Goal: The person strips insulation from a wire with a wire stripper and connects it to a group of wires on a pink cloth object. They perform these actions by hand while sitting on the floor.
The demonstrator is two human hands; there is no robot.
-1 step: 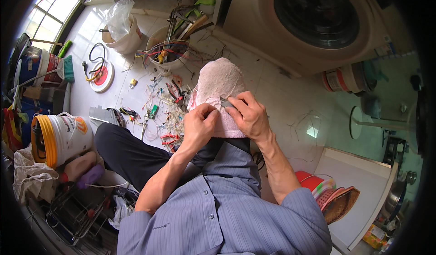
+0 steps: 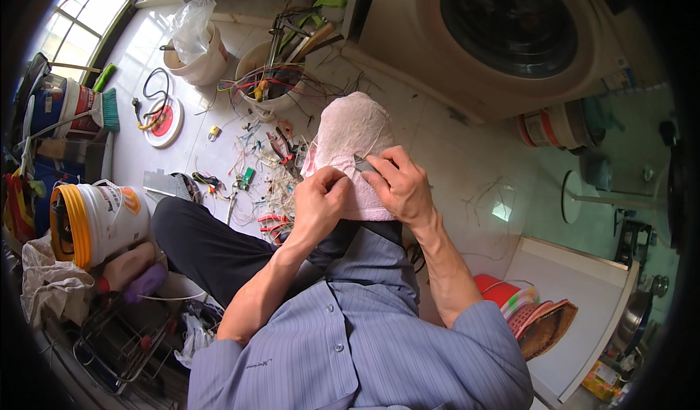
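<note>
Over the person's right knee, at the centre of the scene, lies a pink cloth [image 2: 355,122] of soft, looped pile, moulded into a rounded dome. Left hand [image 2: 321,200]: thumb and index finger are pressed together above the near part of the cloth, remaining fingers curled; whatever lies between the tips is too small to tell. Right hand [image 2: 399,191]: thumb and bent index finger pinch a small grey piece [image 2: 362,164], flat and smooth, whose exposed end points left toward the left hand. Contact between this piece and the cloth cannot be determined. Left of the cloth, thin wire scraps [image 2: 281,190] lie tangled on glossy pale floor tiles [image 2: 445,162], with red-handled pliers [image 2: 281,146] and a flat green piece [image 2: 248,178] among and beside them. Just beyond, a round white plastic bucket [image 2: 281,106] contains slender tools and coloured wires. Farther left, a crumpled, translucent plastic bag [image 2: 191,32] protrudes from a second pale bucket [image 2: 208,71]; nearer, a disc-shaped white lid [image 2: 172,138] with a red centre lies flat beneath a flexible black cable [image 2: 148,84].
</note>
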